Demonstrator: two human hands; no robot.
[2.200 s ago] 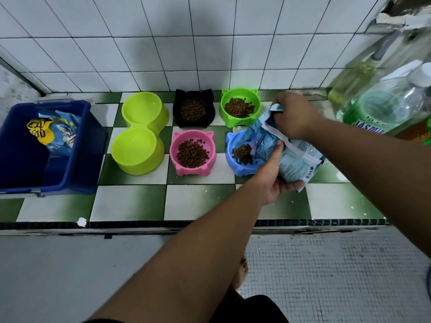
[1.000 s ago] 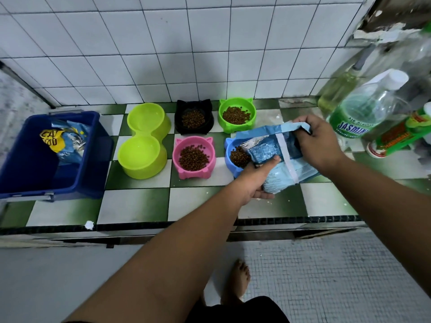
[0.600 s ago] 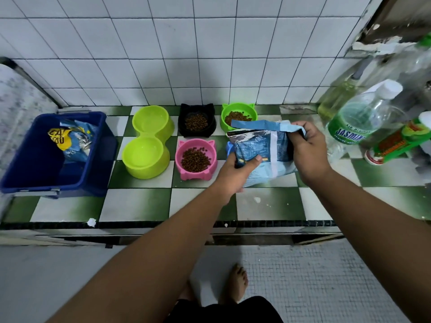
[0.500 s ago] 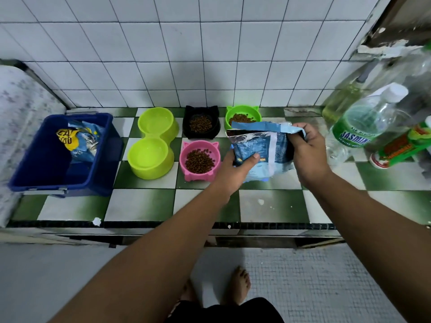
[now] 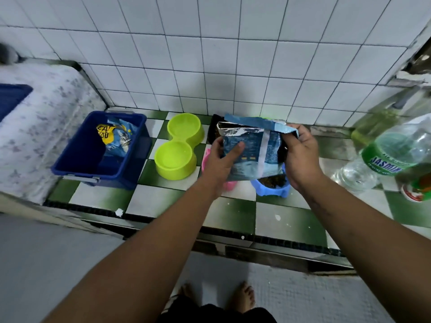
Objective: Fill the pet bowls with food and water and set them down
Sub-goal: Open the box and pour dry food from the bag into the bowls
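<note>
I hold a light-blue pet food bag (image 5: pixel 251 155) upright above the checkered ledge, its torn top open. My left hand (image 5: pixel 221 164) grips its left side and my right hand (image 5: pixel 300 157) grips its right edge. Below the bag sits a blue bowl (image 5: pixel 272 187) with brown kibble in it. A pink bowl (image 5: pixel 227 185) shows only at its edges behind my left hand. The black bowl (image 5: pixel 212 131) is mostly hidden by the bag. A lime double bowl (image 5: pixel 179 148) stands empty to the left.
A dark blue bin (image 5: pixel 100 150) with another food bag (image 5: pixel 116 136) stands at the left of the ledge (image 5: pixel 163 201). A clear water bottle with a green label (image 5: pixel 387 157) and other bottles are close on the right. A white tiled wall rises behind.
The bag went from tipped over the blue bowl to upright and lifted, held in both hands. The view has shifted left, so the blue bowl shows below the bag again.
</note>
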